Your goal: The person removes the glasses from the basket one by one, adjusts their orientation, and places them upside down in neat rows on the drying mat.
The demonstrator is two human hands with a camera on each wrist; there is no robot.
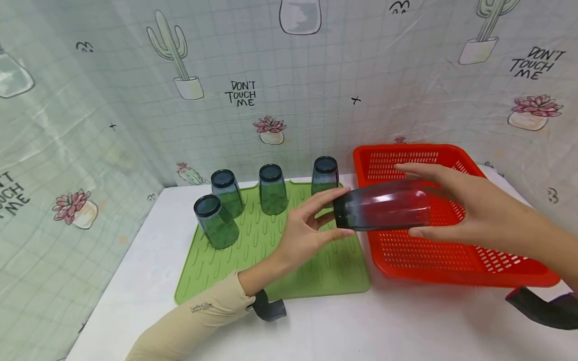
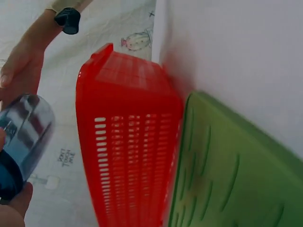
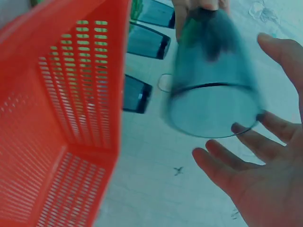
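Note:
A dark translucent glass [image 1: 381, 205] lies on its side in the air between the green drying mat [image 1: 253, 250] and the red basket [image 1: 451, 258]. My left hand [image 1: 343, 213] pinches its closed base end between thumb and fingers. My right hand [image 1: 408, 200] spans the open end, fingers above and thumb below. In the right wrist view its spread fingers [image 3: 225, 163] only touch the rim of the glass [image 3: 210, 90]. The left wrist view shows the glass [image 2: 26, 132] at the lower left.
Several more dark glasses stand upside down at the back of the mat, such as those at its left [image 1: 217, 220] and right [image 1: 325, 175]. The red basket holds nothing and stands right of the mat on a white table [image 1: 406, 326]. A patterned backdrop closes off the back and left.

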